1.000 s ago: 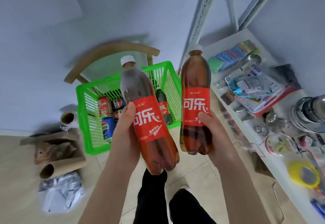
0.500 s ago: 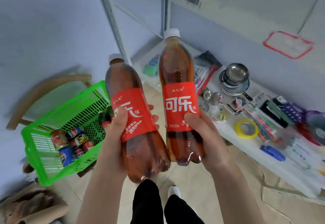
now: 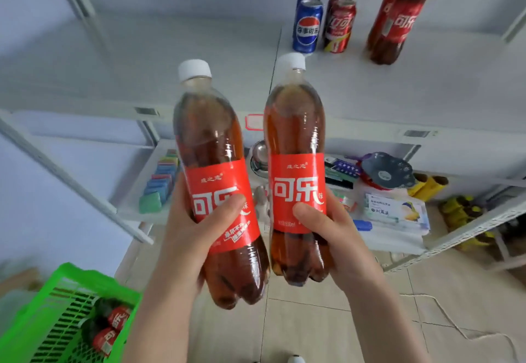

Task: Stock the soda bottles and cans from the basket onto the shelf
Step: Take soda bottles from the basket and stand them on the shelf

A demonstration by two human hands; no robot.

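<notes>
Left bottle (image 3: 210,140): nearly upright in mid-air, left hand (image 3: 187,229) wrapped round its red label.
Right bottle (image 3: 293,123): just beside it, right hand (image 3: 336,237) curled round the label.
Handling: full, probably heavy; smooth plastic, so the label band looks the surest hold.
Shelf (image 3: 199,58): far, bare left of the cans (image 3: 308,24).

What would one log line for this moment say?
left hand: grips left cola bottle | right hand: grips right cola bottle | shelf: blue cans, red cans, standing bottle | green basket: bottles inside
</notes>
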